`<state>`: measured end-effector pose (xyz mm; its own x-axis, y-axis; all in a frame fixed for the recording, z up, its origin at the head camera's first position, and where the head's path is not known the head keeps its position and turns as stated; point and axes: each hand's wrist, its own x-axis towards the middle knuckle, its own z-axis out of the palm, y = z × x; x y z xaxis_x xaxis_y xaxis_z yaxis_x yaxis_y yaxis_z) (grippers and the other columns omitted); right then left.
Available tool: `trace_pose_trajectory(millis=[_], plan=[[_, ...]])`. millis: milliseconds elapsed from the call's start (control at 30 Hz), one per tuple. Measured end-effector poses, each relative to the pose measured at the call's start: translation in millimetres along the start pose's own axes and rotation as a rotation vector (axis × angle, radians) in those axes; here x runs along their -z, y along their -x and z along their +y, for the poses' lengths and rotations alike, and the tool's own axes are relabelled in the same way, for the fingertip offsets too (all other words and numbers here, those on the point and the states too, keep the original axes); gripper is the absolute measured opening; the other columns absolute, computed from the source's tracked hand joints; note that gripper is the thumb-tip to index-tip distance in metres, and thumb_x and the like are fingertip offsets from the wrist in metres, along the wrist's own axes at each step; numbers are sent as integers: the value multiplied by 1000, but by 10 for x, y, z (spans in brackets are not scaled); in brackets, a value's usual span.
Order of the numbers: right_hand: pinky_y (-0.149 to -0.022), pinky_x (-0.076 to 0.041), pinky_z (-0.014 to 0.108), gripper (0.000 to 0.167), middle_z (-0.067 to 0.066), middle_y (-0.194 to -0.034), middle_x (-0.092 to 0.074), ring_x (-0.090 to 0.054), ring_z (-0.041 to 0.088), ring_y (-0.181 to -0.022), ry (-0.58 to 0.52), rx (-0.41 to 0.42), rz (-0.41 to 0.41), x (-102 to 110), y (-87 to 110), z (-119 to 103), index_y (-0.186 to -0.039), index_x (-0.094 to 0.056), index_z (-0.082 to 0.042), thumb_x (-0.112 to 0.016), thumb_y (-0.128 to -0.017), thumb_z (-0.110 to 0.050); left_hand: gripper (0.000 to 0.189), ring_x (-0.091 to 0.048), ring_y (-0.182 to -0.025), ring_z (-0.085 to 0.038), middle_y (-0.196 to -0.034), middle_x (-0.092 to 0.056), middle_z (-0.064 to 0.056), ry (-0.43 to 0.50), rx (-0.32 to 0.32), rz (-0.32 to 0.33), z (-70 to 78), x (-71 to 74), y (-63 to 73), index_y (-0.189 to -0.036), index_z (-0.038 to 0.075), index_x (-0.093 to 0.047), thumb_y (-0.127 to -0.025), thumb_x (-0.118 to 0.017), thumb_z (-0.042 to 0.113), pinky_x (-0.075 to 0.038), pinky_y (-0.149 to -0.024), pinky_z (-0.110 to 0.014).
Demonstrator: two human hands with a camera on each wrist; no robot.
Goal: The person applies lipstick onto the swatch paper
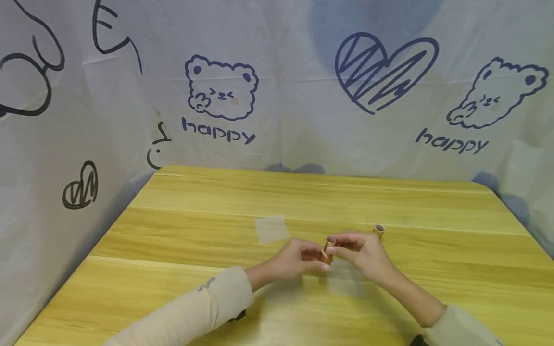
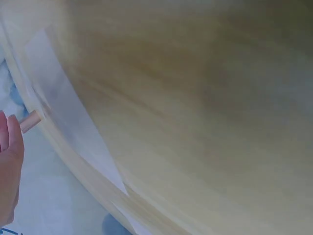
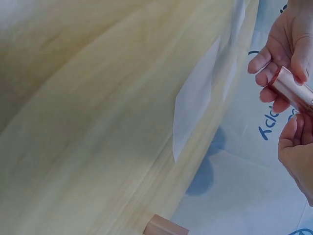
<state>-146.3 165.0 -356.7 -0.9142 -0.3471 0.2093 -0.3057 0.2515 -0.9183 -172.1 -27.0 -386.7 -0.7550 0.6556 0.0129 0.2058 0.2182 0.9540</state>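
In the head view, my left hand (image 1: 292, 259) grips the lower part of a shiny copper-coloured tube (image 1: 326, 258), held upright. My right hand (image 1: 363, 252) pinches its upper section, where a round hollow end faces up. In the right wrist view both hands meet on the glossy rose-gold tube (image 3: 292, 89), with a seam partly hidden by the fingers. A second copper tube (image 1: 378, 230) stands upright on the table just beyond my right hand, its pale-rimmed open end on top.
White paper squares lie on the yellow wood-grain table (image 1: 195, 230): one paper square (image 1: 271, 229) beyond my left hand, another paper square (image 1: 346, 281) below the right, a third paper square (image 1: 283, 290) near the left forearm. A printed curtain (image 1: 285, 120) hangs behind and at the left.
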Motion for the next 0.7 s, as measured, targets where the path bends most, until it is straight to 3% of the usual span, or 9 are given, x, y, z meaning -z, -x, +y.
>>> trace_pose_trajectory(millis=[200,700], plan=[[-73,-55,19,26,29,-101,-65,-65,1,-82,-7,-8,-4,-11,-3,14,-102,-64,12,-66,-84,-6,24,-66,-99,-27,-106,-66,-22,20,-27,-27,-16,13,17,-107,-7,-64,-87,-63,6,-52,-84,-21],[-73,-54,18,25,24,-100,-67,-64,0,-82,41,-44,44,-63,18,22,-99,-66,10,-69,-82,-8,22,-68,-91,-25,-98,-70,-19,-26,8,70,-27,-34,29,-99,-6,-67,-81,-69,7,-54,-78,-20]])
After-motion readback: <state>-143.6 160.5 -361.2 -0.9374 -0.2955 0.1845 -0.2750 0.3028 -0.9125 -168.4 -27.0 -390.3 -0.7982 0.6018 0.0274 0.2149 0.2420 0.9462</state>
